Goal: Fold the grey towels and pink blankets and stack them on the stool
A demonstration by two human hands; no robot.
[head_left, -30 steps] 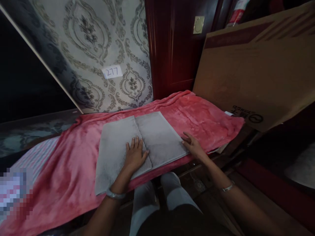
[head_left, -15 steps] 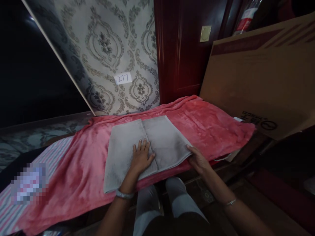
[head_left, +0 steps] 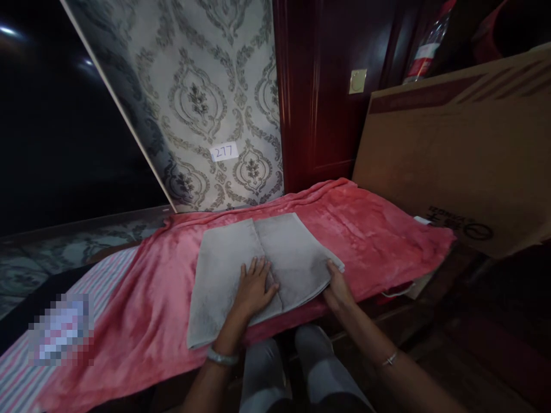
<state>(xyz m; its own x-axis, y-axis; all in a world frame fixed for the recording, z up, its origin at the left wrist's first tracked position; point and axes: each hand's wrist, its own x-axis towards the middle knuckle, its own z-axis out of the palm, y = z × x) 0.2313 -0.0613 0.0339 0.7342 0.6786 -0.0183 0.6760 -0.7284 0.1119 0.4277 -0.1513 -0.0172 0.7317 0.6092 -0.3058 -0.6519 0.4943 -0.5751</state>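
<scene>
A grey folded cloth (head_left: 226, 252), soft like a towel, lies on a pink plush blanket (head_left: 379, 229). A line where two folded edges meet runs down its middle. My left hand (head_left: 253, 287) rests flat on the cloth beside that line, fingers spread. At the near right corner, my right hand (head_left: 338, 284) pinches the cloth's edge, thumb on top and the fingers hidden underneath. The corner lifts slightly off the blanket there.
A large cardboard box (head_left: 447, 143) stands at the right, with a plastic bottle (head_left: 424, 57) behind it. Patterned wallpaper (head_left: 198, 103) bears a paper label (head_left: 224, 151) reading 277. A striped cloth (head_left: 107, 281) shows at the left, beneath a dark screen (head_left: 77, 132).
My right hand has shifted slightly inward along the cloth's right edge, and the corner now sticks out past it. My left hand stays flat on the cloth. The whole view has tilted a little.
</scene>
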